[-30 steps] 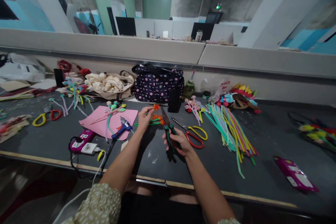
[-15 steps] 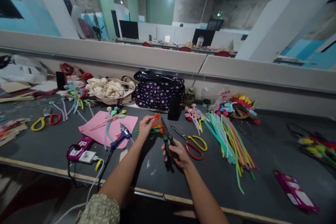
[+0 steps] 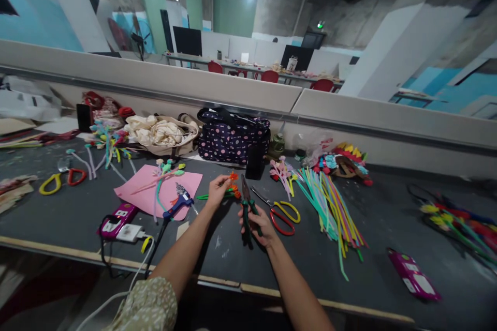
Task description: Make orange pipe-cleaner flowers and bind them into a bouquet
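My left hand (image 3: 218, 190) pinches a small orange pipe-cleaner flower (image 3: 233, 176) above the dark table. Below it lie more orange flowers (image 3: 236, 192) with green stems (image 3: 205, 197), partly hidden by my fingers. My right hand (image 3: 259, 225) is wrapped round the green handles of a pair of pliers (image 3: 246, 199), whose dark jaws point up and away, just right of the orange flower. Beside the pliers, scissors with one red and one yellow handle (image 3: 283, 213) lie on the table.
Left of my arms are a blue glue gun (image 3: 179, 205) on pink paper (image 3: 135, 184) and a purple power strip (image 3: 123, 214) with cords. Coloured pipe cleaners (image 3: 334, 209) lie to the right. A dotted bag (image 3: 229, 137) and a dark phone (image 3: 254, 162) stand behind.
The view has shifted slightly to the right. The pliers' jaws look closer together and have drawn a little away from the flower, which my left hand still holds.
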Demonstrator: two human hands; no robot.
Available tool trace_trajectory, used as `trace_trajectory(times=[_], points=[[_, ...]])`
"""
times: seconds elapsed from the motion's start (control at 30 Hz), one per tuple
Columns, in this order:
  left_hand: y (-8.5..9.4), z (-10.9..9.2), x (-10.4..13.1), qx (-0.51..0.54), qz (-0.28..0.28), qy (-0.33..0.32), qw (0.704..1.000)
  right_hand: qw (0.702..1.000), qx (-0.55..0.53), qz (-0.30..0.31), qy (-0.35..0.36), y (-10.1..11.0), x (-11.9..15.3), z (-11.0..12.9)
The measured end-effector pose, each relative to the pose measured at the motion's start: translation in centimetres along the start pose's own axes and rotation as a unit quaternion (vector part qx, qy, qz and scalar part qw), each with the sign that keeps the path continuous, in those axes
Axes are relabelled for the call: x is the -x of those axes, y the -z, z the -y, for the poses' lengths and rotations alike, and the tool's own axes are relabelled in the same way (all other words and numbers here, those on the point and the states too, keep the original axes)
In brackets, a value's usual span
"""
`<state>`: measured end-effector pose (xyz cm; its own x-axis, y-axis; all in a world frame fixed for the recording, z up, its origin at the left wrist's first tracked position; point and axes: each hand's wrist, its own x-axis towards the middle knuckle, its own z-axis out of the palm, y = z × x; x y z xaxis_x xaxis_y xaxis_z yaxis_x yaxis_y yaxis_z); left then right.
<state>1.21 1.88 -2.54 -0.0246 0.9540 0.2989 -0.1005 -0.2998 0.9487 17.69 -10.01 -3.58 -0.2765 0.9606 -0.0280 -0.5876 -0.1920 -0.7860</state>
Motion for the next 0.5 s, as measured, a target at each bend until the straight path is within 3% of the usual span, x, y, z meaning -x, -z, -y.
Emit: trace_trajectory(times=[0.27,0.5], points=[[0.4,-0.9,-0.7,-0.026,0.025,-0.054,0.998,0.998,0.006,-0.053,0.02,-0.3,1.3,0.4],[1.3,-0.8,-0.5,0.002,0.039,-0.035,0.999,0.996,0.024,-0.08,0.036,-1.0,2.6,0.6]])
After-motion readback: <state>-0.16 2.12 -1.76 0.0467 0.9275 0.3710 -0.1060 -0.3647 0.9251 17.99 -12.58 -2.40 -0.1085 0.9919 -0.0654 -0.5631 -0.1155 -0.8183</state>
